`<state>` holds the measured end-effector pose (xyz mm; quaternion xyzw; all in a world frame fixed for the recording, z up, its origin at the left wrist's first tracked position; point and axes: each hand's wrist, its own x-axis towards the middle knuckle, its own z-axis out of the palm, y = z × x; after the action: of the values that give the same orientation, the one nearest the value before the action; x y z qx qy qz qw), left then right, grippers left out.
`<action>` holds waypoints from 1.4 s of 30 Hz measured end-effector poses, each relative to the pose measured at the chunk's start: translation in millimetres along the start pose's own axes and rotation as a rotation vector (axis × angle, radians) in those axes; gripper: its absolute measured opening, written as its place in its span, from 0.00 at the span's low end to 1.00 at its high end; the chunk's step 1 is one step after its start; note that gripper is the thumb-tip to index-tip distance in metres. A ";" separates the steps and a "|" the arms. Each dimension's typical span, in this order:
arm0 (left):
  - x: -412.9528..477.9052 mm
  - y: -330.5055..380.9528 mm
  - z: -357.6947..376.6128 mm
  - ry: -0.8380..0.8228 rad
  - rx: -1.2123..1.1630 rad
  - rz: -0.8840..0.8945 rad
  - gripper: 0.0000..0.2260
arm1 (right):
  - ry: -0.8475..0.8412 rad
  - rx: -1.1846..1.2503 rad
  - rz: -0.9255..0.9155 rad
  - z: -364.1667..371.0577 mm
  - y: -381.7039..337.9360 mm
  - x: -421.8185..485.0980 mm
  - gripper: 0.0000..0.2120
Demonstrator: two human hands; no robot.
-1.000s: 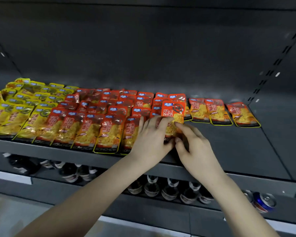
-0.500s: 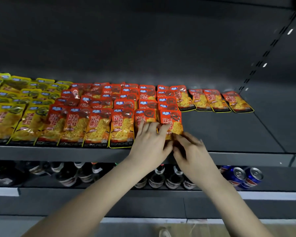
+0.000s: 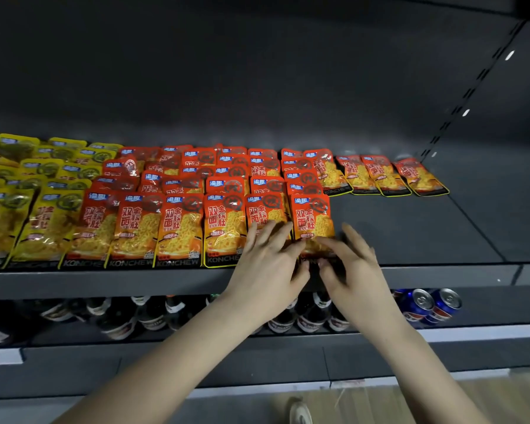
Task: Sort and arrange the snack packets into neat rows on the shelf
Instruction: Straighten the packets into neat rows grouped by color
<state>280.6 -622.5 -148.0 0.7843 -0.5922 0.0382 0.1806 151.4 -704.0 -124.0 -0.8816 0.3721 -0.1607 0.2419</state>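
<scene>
Left hand (image 3: 266,264) fingers straight, spread, pressing flat on orange packets (image 3: 224,228), right hand (image 3: 354,270) fingers extended over end packet (image 3: 311,220) just beside, blurred, grip cannot be told, bare shelf (image 3: 426,231) right of fingertips.

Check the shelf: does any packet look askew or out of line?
Yes. The red packets at the back right lie slanted and fanned rightward, unlike the neater front row. The yellow packets at left overlap unevenly.

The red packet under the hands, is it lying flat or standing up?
Lying flat. The red packet faces up on the shelf; the left hand and right hand touch its lower end.
</scene>
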 end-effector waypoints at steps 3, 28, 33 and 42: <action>1.3 -1.8 -4.6 0.007 -0.009 -0.020 0.24 | 0.038 0.037 -0.040 -0.7 2.3 -0.7 0.22; 143.1 113.8 15.6 0.022 0.018 0.070 0.24 | 0.129 0.119 -0.050 -101.3 126.6 75.2 0.25; 182.3 134.3 32.6 -0.111 0.061 0.039 0.22 | 0.060 0.044 -0.011 -119.0 163.2 106.4 0.27; 238.2 165.2 72.7 -0.281 0.108 -0.027 0.25 | -0.122 -0.103 0.071 -131.9 212.1 159.7 0.29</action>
<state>184.0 -902.9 -111.2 0.7985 -0.5981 -0.0428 0.0539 74.8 -990.2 -113.6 -0.8873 0.3954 -0.0788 0.2240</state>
